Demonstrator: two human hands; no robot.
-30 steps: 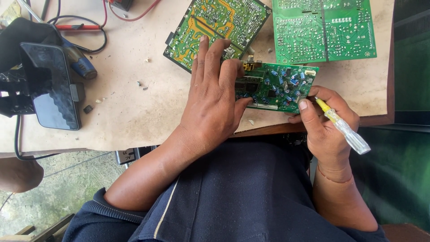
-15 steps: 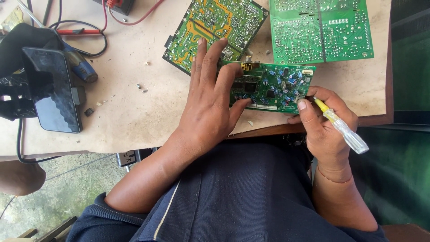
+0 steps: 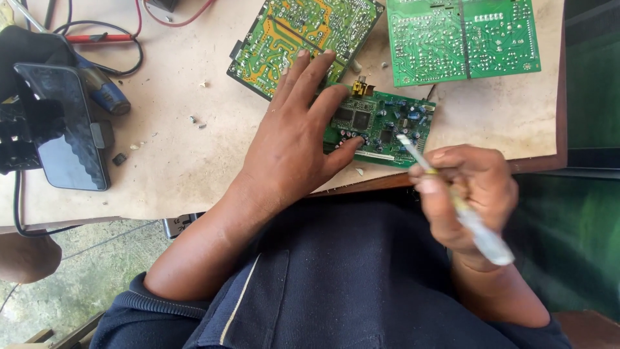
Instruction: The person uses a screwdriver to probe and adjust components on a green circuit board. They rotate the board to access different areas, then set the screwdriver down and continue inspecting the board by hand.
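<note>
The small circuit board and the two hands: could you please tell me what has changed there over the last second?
The right hand has swung its clear-handled tool inward, so the tip now sits over the small circuit board rather than off its right edge. The left hand stays flat, pressing the board's left end. The two larger boards, the phone and the table are as they were.

I see a small circuit board [image 3: 387,129] on the table [image 3: 181,161] near its front edge. Two larger boards lie behind it: one [image 3: 297,32] behind-left, one [image 3: 462,39] behind-right. A phone [image 3: 64,126] rests far left, a screwdriver [image 3: 100,87] just behind it.
</note>
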